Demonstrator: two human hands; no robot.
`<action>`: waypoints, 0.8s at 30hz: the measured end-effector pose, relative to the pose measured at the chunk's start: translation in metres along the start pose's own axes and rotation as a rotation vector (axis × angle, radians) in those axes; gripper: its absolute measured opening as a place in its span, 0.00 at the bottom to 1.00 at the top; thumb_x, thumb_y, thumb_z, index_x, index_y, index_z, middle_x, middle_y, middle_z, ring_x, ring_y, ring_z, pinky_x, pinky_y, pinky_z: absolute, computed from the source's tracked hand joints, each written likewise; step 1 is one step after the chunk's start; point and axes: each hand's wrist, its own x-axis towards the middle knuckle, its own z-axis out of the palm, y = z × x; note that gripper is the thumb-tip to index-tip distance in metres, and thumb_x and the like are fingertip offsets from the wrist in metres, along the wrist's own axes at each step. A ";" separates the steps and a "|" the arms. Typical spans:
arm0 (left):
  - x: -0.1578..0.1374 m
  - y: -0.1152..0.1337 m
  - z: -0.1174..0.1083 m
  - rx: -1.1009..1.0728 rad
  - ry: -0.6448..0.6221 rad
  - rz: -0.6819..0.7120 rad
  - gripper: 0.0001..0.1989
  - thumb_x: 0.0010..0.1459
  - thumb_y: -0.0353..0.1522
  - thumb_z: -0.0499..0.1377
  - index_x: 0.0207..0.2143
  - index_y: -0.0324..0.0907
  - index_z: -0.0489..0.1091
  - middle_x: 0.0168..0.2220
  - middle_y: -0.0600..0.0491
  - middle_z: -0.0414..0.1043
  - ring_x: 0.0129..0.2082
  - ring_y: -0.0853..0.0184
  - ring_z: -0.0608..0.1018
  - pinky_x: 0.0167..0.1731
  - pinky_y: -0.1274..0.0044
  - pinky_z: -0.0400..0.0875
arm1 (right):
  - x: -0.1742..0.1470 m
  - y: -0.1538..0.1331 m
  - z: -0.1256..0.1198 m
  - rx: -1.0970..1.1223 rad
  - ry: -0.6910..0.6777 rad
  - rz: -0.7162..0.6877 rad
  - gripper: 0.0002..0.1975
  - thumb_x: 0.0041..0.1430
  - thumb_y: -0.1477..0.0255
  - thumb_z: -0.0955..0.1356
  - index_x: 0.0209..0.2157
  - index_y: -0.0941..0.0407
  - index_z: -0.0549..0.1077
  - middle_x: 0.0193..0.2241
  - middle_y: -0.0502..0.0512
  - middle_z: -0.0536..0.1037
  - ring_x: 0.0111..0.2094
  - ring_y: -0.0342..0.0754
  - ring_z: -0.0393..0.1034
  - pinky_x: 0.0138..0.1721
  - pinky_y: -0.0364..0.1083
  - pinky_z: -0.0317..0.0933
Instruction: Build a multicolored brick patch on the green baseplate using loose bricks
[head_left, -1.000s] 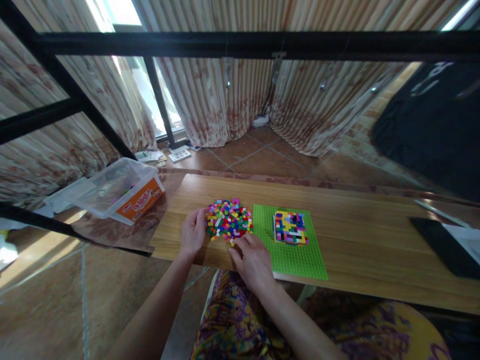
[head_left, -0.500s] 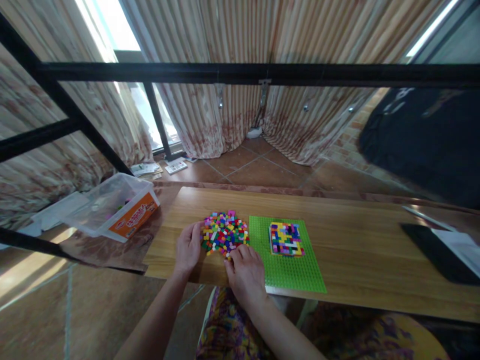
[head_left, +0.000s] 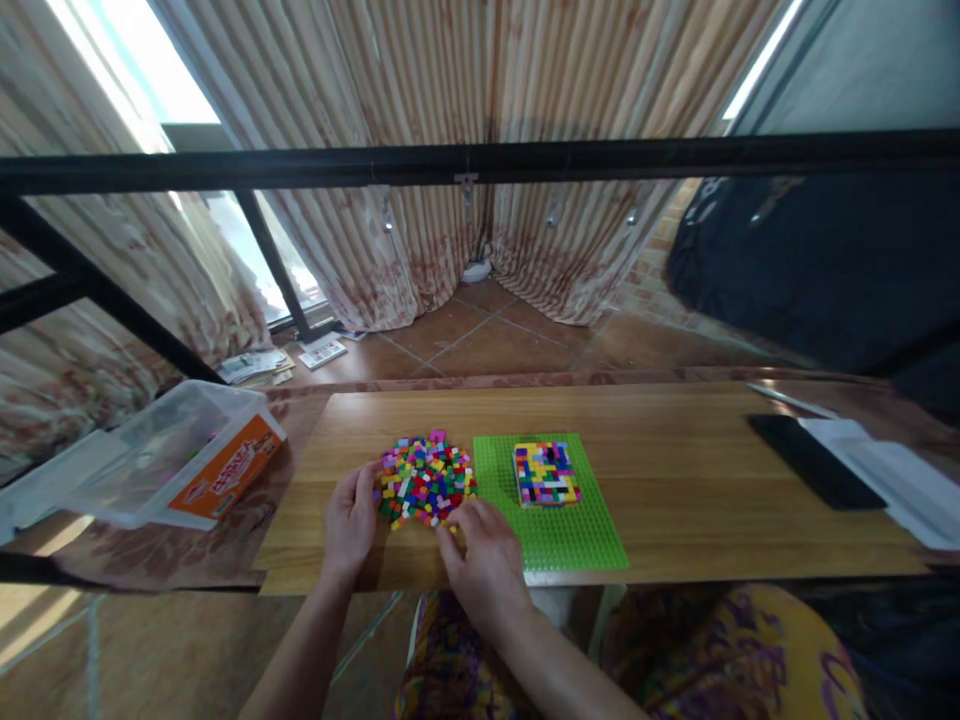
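Note:
A loose heap of small, many-coloured toy bricks (head_left: pixel 426 482) lies on the wooden table. My left hand (head_left: pixel 351 520) rests along the heap's left side, its fingers loosely stretched and touching the edge bricks. At the lower right edge of the heap, my right hand (head_left: pixel 486 555) has thumb and forefinger closed on a small toy brick, which looks yellow and is mostly hidden. Right of the heap lies a green studded baseplate (head_left: pixel 577 540). On its upper middle part sits a low, roughly square block built of mixed-colour bricks (head_left: pixel 547 474).
A clear plastic box (head_left: pixel 165 430) with an orange label stands left of the wooden table (head_left: pixel 675 470). A black flat object (head_left: pixel 814 462) and white sheets (head_left: pixel 892 480) lie at the table's right end. A black metal bar (head_left: pixel 420 165) crosses in front of the curtains.
My view has turned slightly right, so the table and bricks appear further left. Both hands stay at the heap, with the right fingers shifting only slightly at its lower edge.

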 end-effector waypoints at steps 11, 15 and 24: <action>0.001 0.002 0.000 0.077 0.004 -0.031 0.25 0.61 0.48 0.48 0.43 0.42 0.77 0.44 0.48 0.78 0.45 0.59 0.78 0.48 0.69 0.71 | 0.026 0.095 -0.097 0.332 0.356 0.452 0.13 0.52 0.61 0.68 0.32 0.56 0.76 0.30 0.58 0.80 0.32 0.50 0.74 0.36 0.46 0.65; 0.001 0.005 0.000 0.061 -0.004 -0.005 0.24 0.61 0.47 0.48 0.42 0.41 0.76 0.44 0.48 0.78 0.45 0.59 0.78 0.46 0.71 0.72 | 0.041 0.118 -0.103 0.203 0.324 0.400 0.17 0.52 0.61 0.66 0.35 0.59 0.77 0.32 0.62 0.81 0.33 0.53 0.74 0.37 0.50 0.66; 0.002 0.004 0.000 0.082 -0.005 -0.015 0.24 0.61 0.45 0.48 0.43 0.41 0.76 0.44 0.48 0.78 0.45 0.58 0.78 0.48 0.69 0.71 | 0.057 0.123 -0.093 -0.035 0.243 0.245 0.18 0.57 0.67 0.61 0.37 0.60 0.79 0.36 0.63 0.81 0.38 0.54 0.74 0.43 0.51 0.65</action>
